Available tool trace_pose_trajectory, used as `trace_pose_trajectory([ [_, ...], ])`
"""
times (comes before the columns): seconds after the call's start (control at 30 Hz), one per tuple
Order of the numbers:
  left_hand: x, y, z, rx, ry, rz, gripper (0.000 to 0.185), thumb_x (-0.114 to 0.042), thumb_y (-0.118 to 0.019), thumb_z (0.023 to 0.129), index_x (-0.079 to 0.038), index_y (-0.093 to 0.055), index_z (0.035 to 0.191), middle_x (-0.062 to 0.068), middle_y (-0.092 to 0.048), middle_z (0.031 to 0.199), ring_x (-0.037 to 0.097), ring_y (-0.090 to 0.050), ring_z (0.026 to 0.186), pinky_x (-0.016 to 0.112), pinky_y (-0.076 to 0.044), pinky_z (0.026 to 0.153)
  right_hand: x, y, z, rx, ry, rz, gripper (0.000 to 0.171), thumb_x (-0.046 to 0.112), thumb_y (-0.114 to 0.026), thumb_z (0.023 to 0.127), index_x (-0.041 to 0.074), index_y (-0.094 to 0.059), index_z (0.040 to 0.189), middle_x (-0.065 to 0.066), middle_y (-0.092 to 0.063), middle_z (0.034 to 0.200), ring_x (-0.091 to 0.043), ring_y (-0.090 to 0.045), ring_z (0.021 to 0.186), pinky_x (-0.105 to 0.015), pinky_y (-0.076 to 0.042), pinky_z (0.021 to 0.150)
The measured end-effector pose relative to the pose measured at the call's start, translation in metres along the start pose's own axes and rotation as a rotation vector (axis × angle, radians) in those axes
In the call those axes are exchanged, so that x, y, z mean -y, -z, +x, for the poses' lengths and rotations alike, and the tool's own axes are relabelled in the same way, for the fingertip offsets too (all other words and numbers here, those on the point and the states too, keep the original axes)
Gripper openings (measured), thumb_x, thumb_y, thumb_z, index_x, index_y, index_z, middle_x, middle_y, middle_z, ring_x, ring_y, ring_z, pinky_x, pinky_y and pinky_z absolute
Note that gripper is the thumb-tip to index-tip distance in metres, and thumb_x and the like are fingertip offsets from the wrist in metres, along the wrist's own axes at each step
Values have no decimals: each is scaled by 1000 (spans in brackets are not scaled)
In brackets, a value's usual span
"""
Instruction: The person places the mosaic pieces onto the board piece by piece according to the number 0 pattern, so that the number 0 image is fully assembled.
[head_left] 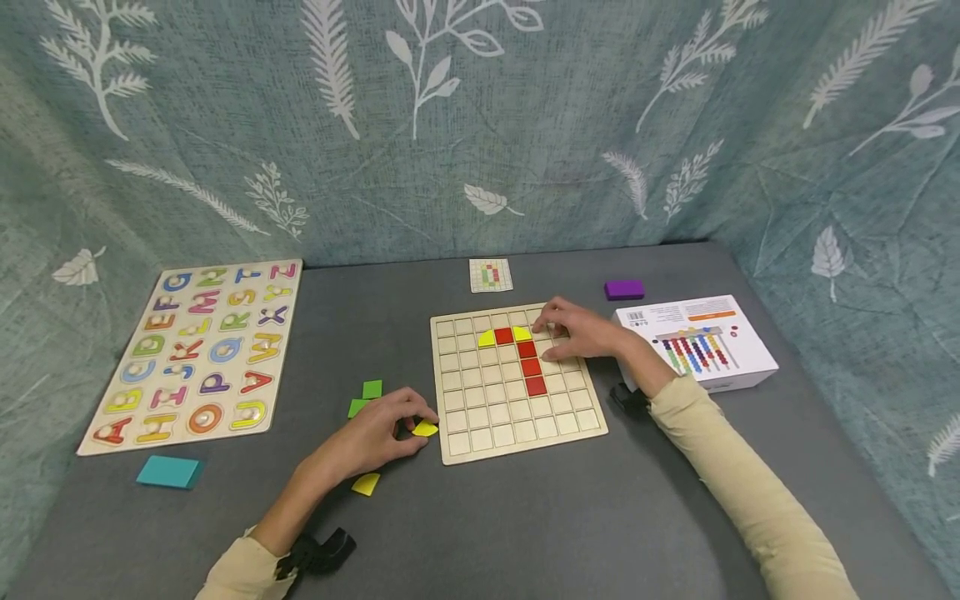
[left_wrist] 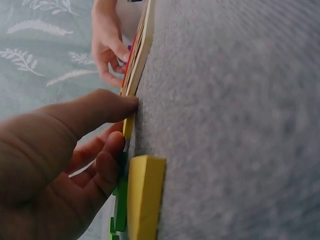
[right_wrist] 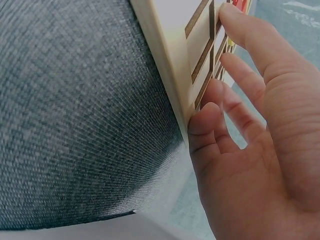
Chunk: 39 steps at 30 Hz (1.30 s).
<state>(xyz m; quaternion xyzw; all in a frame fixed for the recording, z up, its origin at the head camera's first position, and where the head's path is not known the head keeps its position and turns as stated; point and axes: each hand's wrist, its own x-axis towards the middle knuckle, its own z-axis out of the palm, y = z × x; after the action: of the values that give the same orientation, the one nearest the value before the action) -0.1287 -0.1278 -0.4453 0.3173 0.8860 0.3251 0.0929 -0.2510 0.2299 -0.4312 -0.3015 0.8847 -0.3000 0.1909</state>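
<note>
— How far along was the grid board (head_left: pixel 517 433) when you looked?

— Barely begun, I'd say. A red tile with a yellow quarter piece on either side sat in the second row, and three red tiles (head_left: pixel 531 367) ran down from it like a stem. Every other cell was bare wood.

— And the hands?

— The right hand (head_left: pixel 577 332) lay on the board's upper right, fingers fairly straight and resting on the cells, gripping nothing I could see. The left hand (head_left: pixel 375 437) was on the tabletop just off the board's left edge, its grip pinching a yellow tile (head_left: pixel 425 429).

— Any spares?

— Another yellow piece (head_left: pixel 366 484) near that wrist and two green tiles (head_left: pixel 365 397) just beyond the knuckles. The pattern card (head_left: pixel 491 275) lay behind the board, the white box (head_left: pixel 697 342) to the right.
</note>
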Motion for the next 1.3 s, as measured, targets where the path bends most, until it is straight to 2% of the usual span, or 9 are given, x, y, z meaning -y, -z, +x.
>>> trace_pose_trajectory([
  [0.3, -1, 3, -1, 42, 26, -15, 26, -7, -73, 84, -13, -70, 110, -1, -59, 104, 7, -57, 87, 20, -48, 71, 1, 1, 0, 4, 14, -1, 39, 21, -72, 88, 7, -62, 123, -12, -46, 126, -23, -52, 101, -40, -45, 90],
  [0.47, -2, 5, -2, 53, 32, -13, 24, -10, -73, 85, -12, -71, 109, -2, -58, 99, 5, -54, 82, 18, -46, 68, 2, 1, -1, 11, 9, 7, 39, 22, -72, 88, 7, -61, 123, -12, -45, 126, -24, -51, 101, -41, -44, 91],
  [0.63, -2, 11, -5, 40, 53, -32, 24, -10, -75, 84, -11, -71, 108, -2, -58, 90, 3, -50, 75, 18, -45, 65, 2, 1, 0, 16, 10, 8, 39, 23, -72, 89, 8, -61, 123, -12, -45, 126, -24, -50, 101, -41, -43, 90],
  [0.87, -3, 16, -4, 30, 52, -25, 24, -9, -74, 84, -9, -73, 109, -1, -57, 91, 2, -49, 75, 18, -45, 65, -1, 2, 1, 14, 8, 9, 39, 20, -72, 88, 8, -61, 123, -12, -45, 126, -23, -50, 101, -40, -43, 91],
  [1.3, -10, 12, 1, 22, 62, -60, 23, -9, -73, 85, -7, -70, 108, 2, -58, 96, 3, -52, 78, 20, -49, 70, -1, 2, 0, 17, 1, 19, 39, 20, -72, 88, 8, -61, 123, -10, -45, 126, -23, -50, 101, -40, -44, 91],
])
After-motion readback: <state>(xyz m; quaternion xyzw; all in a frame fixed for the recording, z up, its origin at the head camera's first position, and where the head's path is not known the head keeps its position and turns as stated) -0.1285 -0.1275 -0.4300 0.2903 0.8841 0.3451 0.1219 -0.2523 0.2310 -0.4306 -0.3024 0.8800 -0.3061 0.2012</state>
